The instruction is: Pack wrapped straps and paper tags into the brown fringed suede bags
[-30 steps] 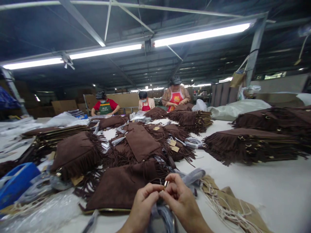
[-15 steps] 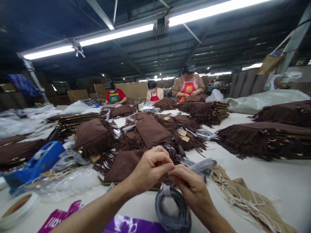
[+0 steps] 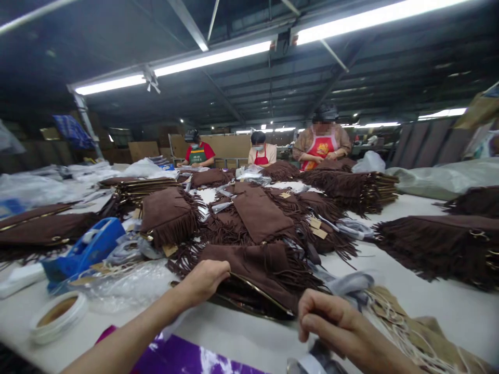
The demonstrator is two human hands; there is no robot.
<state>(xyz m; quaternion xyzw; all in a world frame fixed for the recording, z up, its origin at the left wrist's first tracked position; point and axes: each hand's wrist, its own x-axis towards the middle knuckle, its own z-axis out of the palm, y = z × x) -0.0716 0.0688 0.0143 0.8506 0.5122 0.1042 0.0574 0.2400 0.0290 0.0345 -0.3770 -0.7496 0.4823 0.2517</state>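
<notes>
My left hand [image 3: 205, 279] reaches forward and grips the near edge of a brown suede fringed bag [image 3: 257, 265] lying on the white table [image 3: 440, 301]; its gold-trimmed mouth gapes open a little. My right hand [image 3: 331, 324] is curled closed near the bottom edge, just above a grey strap roll [image 3: 317, 361] that shows only in part. What its fingers pinch is hidden.
Stacks of brown fringed bags [image 3: 436, 246] cover the table. A blue tape dispenser [image 3: 83, 252] and a tape roll [image 3: 58, 314] sit left, paper tags with strings [image 3: 409, 332] right, a purple bag [image 3: 187, 358] near me. Three people [image 3: 322, 143] work at the far end.
My hands were pinched together over the grey strap roll. The left has gone forward to the brown bag's edge and lifted it; the right dropped lower. My view shifted right.
</notes>
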